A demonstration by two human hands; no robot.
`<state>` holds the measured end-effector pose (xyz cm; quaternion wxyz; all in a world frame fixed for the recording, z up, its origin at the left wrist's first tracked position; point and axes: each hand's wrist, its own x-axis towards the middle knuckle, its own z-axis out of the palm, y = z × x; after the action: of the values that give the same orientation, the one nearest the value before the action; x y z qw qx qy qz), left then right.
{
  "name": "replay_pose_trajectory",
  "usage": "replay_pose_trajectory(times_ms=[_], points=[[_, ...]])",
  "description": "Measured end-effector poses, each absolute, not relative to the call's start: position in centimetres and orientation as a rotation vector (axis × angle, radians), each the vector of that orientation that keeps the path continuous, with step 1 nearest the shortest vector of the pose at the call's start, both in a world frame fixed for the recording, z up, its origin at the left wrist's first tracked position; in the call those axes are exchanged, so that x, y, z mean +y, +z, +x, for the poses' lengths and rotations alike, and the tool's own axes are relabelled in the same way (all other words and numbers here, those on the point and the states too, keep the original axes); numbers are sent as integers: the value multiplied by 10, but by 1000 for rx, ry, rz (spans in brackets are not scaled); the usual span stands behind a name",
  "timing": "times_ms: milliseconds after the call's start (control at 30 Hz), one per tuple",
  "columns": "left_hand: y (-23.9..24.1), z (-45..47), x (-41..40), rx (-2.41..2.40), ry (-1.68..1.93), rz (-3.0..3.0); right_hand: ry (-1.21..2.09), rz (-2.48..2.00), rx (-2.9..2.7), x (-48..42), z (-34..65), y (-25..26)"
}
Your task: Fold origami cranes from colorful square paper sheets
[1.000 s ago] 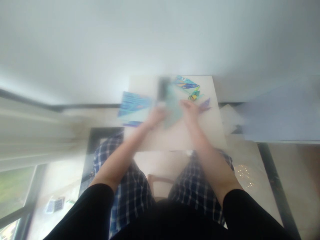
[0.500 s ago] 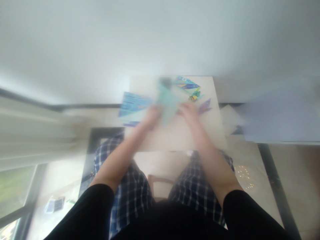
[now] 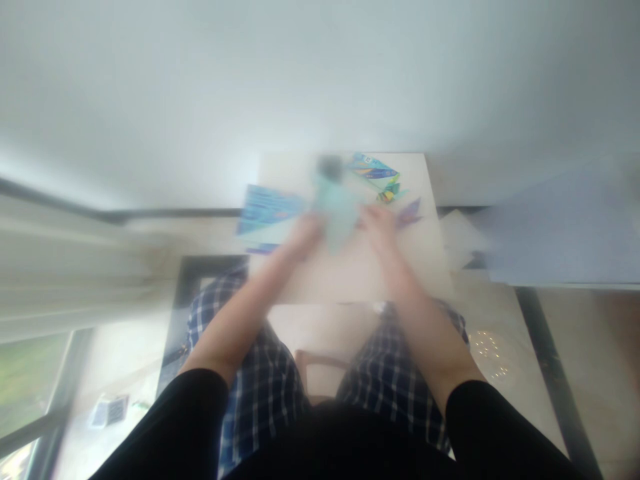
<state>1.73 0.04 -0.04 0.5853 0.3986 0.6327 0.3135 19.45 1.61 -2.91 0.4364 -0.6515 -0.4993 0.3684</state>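
Note:
A pale blue-green sheet of folded paper (image 3: 335, 210) is between my hands over the small white table (image 3: 340, 277); its creases are blurred. My left hand (image 3: 307, 232) is closed on the paper's left edge. On the other side, my right hand (image 3: 379, 223) pinches the right edge, with its fingertips hazy. Left of my left hand lies a blue patterned sheet (image 3: 270, 208). A purple folded paper piece (image 3: 410, 213) rests just right of my right hand.
At the table's back right are a blue printed packet (image 3: 376, 168) and a small green and yellow folded piece (image 3: 389, 193). A dark blurred patch (image 3: 330, 167) lies beyond the held paper. A wall (image 3: 320, 80) rises behind the table, and a pale lavender surface (image 3: 565, 233) stands at right.
The held paper has shifted slightly, its lower tip moving a little right. Both hands stay in nearly the same place on it.

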Motion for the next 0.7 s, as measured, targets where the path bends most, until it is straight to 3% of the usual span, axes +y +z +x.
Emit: replay_pose_trajectory(times_ms=[367,700], points=[[3,10,2,1427,543,1084,806,-1671,-1333,17,198,-28],[-15,12,4,1497,821,1053,887,-1590,-1424,15,194,-22]])
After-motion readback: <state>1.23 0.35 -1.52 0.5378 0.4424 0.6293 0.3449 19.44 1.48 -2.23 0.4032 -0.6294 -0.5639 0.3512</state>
